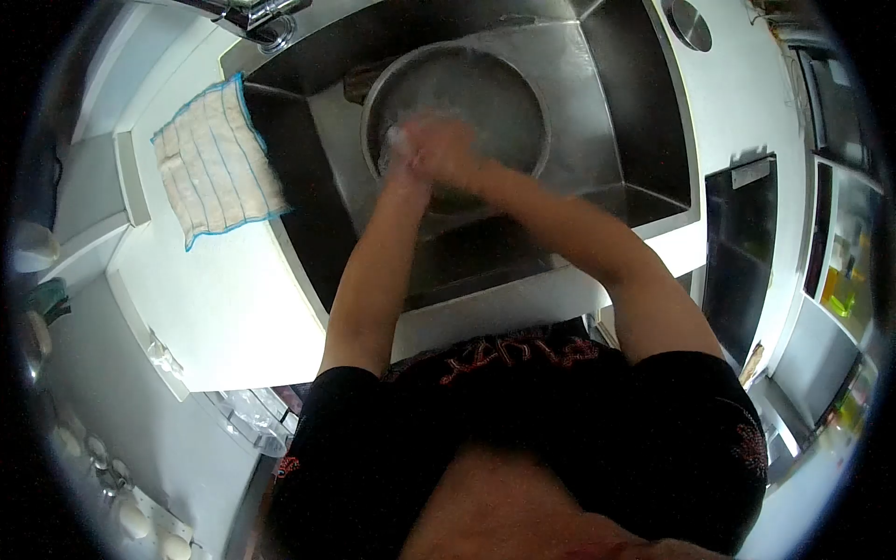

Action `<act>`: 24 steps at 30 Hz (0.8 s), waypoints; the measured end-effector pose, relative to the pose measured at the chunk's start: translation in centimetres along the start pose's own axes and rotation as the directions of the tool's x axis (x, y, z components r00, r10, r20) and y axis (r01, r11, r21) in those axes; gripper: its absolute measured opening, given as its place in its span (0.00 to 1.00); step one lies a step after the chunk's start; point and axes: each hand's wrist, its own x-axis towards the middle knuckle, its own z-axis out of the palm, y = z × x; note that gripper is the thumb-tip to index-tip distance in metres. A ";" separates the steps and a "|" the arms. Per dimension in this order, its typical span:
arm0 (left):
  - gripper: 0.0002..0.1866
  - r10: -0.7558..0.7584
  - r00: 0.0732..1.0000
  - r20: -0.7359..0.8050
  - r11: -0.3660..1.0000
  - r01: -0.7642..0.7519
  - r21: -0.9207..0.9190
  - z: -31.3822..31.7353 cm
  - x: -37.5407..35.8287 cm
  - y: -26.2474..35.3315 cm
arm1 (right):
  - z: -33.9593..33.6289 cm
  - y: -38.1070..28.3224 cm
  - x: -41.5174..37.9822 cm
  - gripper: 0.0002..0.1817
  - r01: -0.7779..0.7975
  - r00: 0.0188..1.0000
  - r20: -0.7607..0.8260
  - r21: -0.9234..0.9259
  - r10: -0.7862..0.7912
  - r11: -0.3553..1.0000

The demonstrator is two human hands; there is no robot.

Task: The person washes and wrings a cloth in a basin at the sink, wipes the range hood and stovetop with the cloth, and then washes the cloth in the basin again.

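Observation:
Over a round metal basin (509, 70) in the sink, my left hand (407, 166) and my right hand (450, 147) are pressed together. Both are smeared by motion, so their fingers and anything between them cannot be made out. A whitish patch, perhaps foam or water, shows at the left edge of my hands. The basin's inside looks grey and hazy. Beside its upper left rim, a brown object (358, 86) is partly hidden by the basin.
The steel sink (644, 103) surrounds the basin, with a chrome faucet (271, 28) at its upper left corner. A cream cloth with blue stripes (217, 163) lies on the white counter (247, 313). A round metal lid (689, 24) sits at the upper right.

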 end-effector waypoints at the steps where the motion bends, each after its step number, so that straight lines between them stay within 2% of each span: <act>1: 0.19 -0.033 0.999 -0.014 0.999 0.032 -0.018 -0.3 1.2 -0.4 | 0.1 1.5 1.2 0.22 -0.173 0.978 0.123 0.042 0.167 0.984; 2: 0.19 -0.066 0.998 -0.025 0.997 0.065 -0.035 -1.0 3.4 -1.1 | -0.2 3.3 2.2 0.23 -0.346 0.914 0.247 0.062 0.321 0.936; 3: 0.19 -0.102 0.994 -0.038 0.994 0.100 -0.052 -1.5 4.6 -1.5 | -1.2 4.5 2.6 0.23 -0.442 0.866 0.294 0.077 0.404 0.894; 4: 0.19 -0.002 0.999 -0.034 0.998 0.004 0.056 -0.7 2.9 -0.1 | -2.5 5.8 2.9 0.23 -0.532 0.810 0.343 0.084 0.477 0.843; 5: 0.19 0.097 0.995 -0.020 0.982 -0.092 0.163 1.2 -0.4 2.6 | -2.3 7.9 2.5 0.23 -0.542 0.828 0.260 0.144 0.497 0.828; 7: 0.22 0.134 0.989 -0.058 0.969 -0.119 0.216 -0.4 0.4 3.4 | -0.5 11.3 1.5 0.24 -0.536 0.841 0.087 0.271 0.534 0.800; 9: 0.23 0.306 0.952 -0.007 0.797 -0.252 0.548 -0.7 0.8 2.1 | 0.3 7.6 -0.6 0.23 -0.365 0.931 0.030 0.087 0.363 0.927; 11: 0.24 0.342 0.939 0.020 0.599 -0.235 0.766 -1.6 2.2 0.4 | 0.1 6.9 -1.7 0.22 -0.250 0.966 0.043 -0.079 0.254 0.965; 12: 0.25 0.312 0.950 -0.006 0.518 -0.165 0.839 -2.5 3.7 0.1 | -0.2 7.6 -1.8 0.21 -0.224 0.969 0.069 -0.138 0.235 0.965; 13: 0.25 0.293 0.956 -0.022 0.552 -0.151 0.820 -2.3 3.6 0.4 | -0.5 8.4 -1.5 0.20 -0.197 0.972 0.091 -0.195 0.218 0.961; 14: 0.24 0.274 0.961 -0.038 0.586 -0.135 0.799 -2.1 3.5 0.7 | -0.3 8.8 -1.2 0.19 -0.199 0.971 0.101 -0.147 0.215 0.969; 15: 0.24 0.253 0.966 -0.042 0.725 -0.161 0.669 -2.2 2.8 0.7 | -0.1 9.2 -0.9 0.19 -0.201 0.971 0.110 -0.099 0.212 0.975; 17: 0.22 0.209 0.978 0.016 0.878 -0.194 0.437 -1.7 2.3 0.3 | 1.5 8.5 0.6 0.18 -0.247 0.968 0.091 0.197 0.233 0.949; 19: 0.20 0.177 0.975 0.135 0.937 -0.209 0.282 -2.7 3.3 -1.4 | 1.3 2.0 -0.8 0.17 -0.005 0.993 -0.111 0.290 0.039 0.957; 20: 0.20 0.165 0.967 0.193 0.957 -0.204 0.205 -3.6 3.9 -2.4 | -1.2 -1.2 -1.8 0.17 0.114 0.990 -0.102 0.223 -0.093 0.968; 22: 0.18 0.152 0.940 0.305 0.983 -0.177 0.054 -5.0 4.7 -3.7 | -2.7 -2.2 -2.0 0.17 0.224 0.968 -0.132 0.070 -0.213 0.972; 23: 0.18 0.154 0.921 0.358 0.987 -0.157 -0.020 -5.1 4.4 -3.6 | -1.8 -0.4 -1.2 0.17 0.211 0.961 -0.181 -0.016 -0.210 0.977; 24: 0.18 0.161 0.938 0.306 0.983 -0.180 0.034 -5.1 4.5 -3.2 | -1.4 2.1 -0.1 0.17 0.103 0.992 -0.066 -0.052 -0.107 0.993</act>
